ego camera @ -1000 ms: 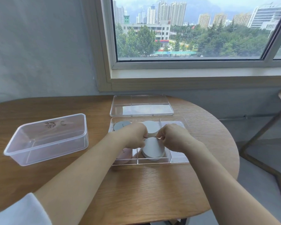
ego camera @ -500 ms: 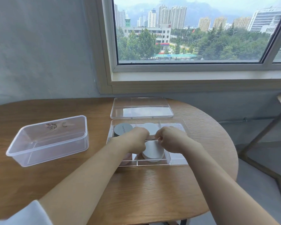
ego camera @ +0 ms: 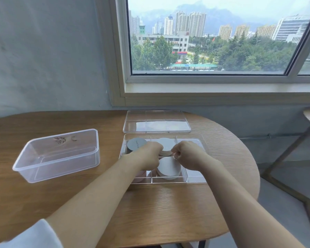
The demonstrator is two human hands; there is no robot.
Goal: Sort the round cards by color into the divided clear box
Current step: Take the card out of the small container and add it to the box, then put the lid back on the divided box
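Desk edges: the desk [ego camera: 150,212] curves away to the right, and the right end of the divided clear box [ego camera: 168,182] lies near that curve.
Open room: bare wood lies in front of the box toward the person, and a strip separates the box from the plastic tub [ego camera: 57,154] on the left.
Box axis: the long side runs left to right. The lid [ego camera: 157,121] lies flat just behind it, turned the same way.
Cards: they lie flat in stacks, with the grey stack [ego camera: 135,144] far left, a white stack [ego camera: 167,146] far middle, another white stack [ego camera: 168,168] near middle and a pink stack [ego camera: 140,176] near left, mostly hidden under the forearm.
Hands: the left hand [ego camera: 147,154] and right hand [ego camera: 188,154] meet knuckles-up over the middle compartments, with their fingers curled. I cannot tell whether either pinches a card.
Change: the hands stay in the same spot as a second ago, and the grey stack shows more fully. The box, lid and tub have not moved.
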